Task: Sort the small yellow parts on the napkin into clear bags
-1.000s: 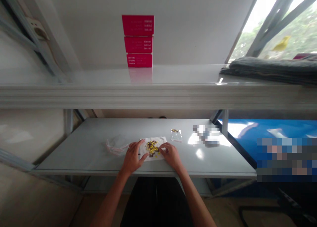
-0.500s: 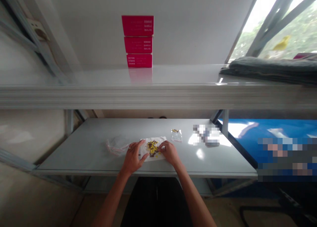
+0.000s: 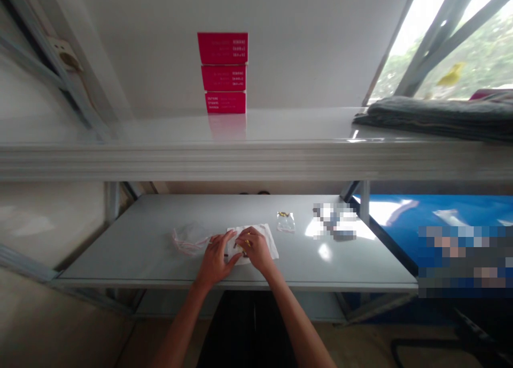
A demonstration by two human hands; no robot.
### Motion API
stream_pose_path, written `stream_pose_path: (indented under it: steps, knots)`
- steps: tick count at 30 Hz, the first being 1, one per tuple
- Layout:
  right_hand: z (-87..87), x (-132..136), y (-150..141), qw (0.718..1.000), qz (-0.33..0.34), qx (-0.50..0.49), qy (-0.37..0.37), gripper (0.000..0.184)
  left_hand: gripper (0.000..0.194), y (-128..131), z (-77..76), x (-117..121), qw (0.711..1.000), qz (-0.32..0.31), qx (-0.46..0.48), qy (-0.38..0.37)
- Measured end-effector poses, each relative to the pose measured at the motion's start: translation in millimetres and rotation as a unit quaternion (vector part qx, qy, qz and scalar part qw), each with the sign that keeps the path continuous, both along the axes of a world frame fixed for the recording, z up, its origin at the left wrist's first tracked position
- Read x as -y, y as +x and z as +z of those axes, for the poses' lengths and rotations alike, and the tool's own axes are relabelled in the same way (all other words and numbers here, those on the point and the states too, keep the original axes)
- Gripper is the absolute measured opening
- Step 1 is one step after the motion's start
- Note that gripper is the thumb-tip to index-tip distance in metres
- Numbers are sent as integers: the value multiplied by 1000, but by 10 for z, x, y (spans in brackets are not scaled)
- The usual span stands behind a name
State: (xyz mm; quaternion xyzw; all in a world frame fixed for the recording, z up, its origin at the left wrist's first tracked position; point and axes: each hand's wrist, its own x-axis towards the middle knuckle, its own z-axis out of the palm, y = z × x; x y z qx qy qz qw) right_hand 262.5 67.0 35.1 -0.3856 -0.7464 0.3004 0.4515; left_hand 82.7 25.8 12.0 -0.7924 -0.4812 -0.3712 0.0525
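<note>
A white sheet of paper or cloth [image 3: 269, 239] lies on the grey table near its front edge. Small yellow and dark brown pieces [image 3: 246, 254] sit on it, mostly covered by my right hand. My left hand [image 3: 216, 257] rests at the sheet's left edge, thumb and fingers apart, with nothing visible in it. Over the pieces, my right hand [image 3: 256, 248] has its fingers curled and tips together, close to the left fingers. Whatever is between those fingertips is too small to make out.
A crumpled clear plastic bag [image 3: 188, 239] lies left of my hands. Behind and right is a small clear bag [image 3: 286, 222] with yellow pieces inside. Above the table runs a shelf [image 3: 168, 159] bearing stacked red boxes [image 3: 223, 76] and folded dark cloth [image 3: 433, 117].
My right hand has moved left from the sheet's right side, so it now covers most of the pieces. My left hand stays nearly in place.
</note>
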Motion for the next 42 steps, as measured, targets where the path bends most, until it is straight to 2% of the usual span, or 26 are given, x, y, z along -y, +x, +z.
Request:
stream_pose_path:
  steps: [2, 5, 7, 11, 17, 21, 25, 30, 33, 37, 42]
  knots:
    - [-52, -7, 74, 1000, -4, -19, 11, 22, 63, 1, 2, 1, 1000, 3, 4, 3]
    - [-160, -39, 352, 997, -67, -44, 22, 26, 64, 6, 14, 6, 1000, 6, 11, 5]
    - [-220, -48, 562, 995, -95, -1, 11, 23, 63, 9, 24, 9, 1000, 4, 15, 4]
    - [-279, -11, 784, 992, -68, 106, -15, 21, 63, 14, 29, 10, 1000, 3, 21, -2]
    - [-283, 15, 730, 983, -99, 156, -10, 22, 64, 9, 33, 19, 1000, -6, 17, -10]
    - [-186, 28, 597, 995, -78, 64, -24, 17, 65, 18, 45, 26, 1000, -5, 2, -13]
    - [-42, 97, 303, 996, -38, -37, -65, 13, 68, 29, 38, 17, 1000, -16, -17, 4]
    - [37, 151, 35, 996, 6, -50, -72, 15, 69, 21, 24, 10, 1000, -20, -11, 13]
    - [2, 136, 123, 996, -20, -50, -71, 18, 69, 22, 26, 13, 1000, -14, -3, 10]
    - [-111, 69, 459, 994, -98, 11, -41, 19, 65, 32, 39, 18, 1000, -15, 1, 4]
    - [-227, 30, 759, 987, -84, 133, -44, 19, 63, 35, 52, 22, 1000, -13, 2, -4]
